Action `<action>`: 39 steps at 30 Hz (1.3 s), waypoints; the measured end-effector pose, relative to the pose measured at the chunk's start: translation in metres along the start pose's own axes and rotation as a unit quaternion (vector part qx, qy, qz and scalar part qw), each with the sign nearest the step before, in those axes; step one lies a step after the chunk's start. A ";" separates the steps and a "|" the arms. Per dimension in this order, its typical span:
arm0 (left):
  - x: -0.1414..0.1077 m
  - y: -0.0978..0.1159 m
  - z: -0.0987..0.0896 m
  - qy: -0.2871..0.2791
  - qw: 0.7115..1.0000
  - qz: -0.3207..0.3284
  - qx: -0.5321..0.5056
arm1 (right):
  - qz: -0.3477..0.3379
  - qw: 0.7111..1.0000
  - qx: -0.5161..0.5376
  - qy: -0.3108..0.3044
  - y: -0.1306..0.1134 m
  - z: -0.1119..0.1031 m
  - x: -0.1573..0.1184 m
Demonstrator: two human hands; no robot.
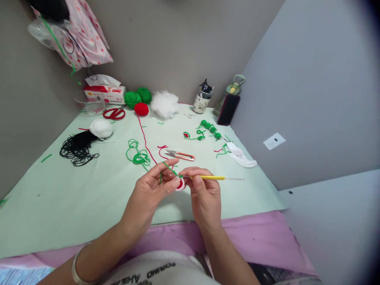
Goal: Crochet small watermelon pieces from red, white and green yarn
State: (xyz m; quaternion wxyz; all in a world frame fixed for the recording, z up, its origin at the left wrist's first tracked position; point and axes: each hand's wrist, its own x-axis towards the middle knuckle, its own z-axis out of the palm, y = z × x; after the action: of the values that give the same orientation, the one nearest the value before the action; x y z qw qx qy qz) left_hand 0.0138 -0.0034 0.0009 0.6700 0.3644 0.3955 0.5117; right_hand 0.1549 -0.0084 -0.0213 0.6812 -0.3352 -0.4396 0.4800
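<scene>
A small round crochet piece (180, 184), red in the middle with a white rim and green at its top, is pinched in my left hand (154, 184). Green yarn runs over the raised index finger of that hand. My right hand (207, 198) grips a crochet hook (216, 177) with a yellow handle; its metal tip points left and lies at the top edge of the piece. Whether the tip is inside a stitch is too small to tell. Just beyond the hands lie orange thread snips (182, 155) and a tangle of green yarn (141, 157).
Red scissors (114, 114), a white yarn ball (101, 128) and black yarn (79, 147) lie at the left. Along the back are a tissue box (105, 94), green and red balls, white stuffing (164, 104), a pen jar (202, 101) and a phone (228, 109). Green crochet pieces (213, 129) lie right.
</scene>
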 end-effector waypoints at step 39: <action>0.005 0.006 -0.008 -0.021 0.998 0.051 0.034 | 0.097 0.990 0.101 0.014 -0.004 0.009 0.006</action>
State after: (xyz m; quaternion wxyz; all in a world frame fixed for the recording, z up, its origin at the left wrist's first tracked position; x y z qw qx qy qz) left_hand 0.0050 0.0036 0.0022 0.6382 0.4177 0.3793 0.5239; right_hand 0.1495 -0.0032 -0.0126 0.6677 -0.3126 -0.3446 0.5812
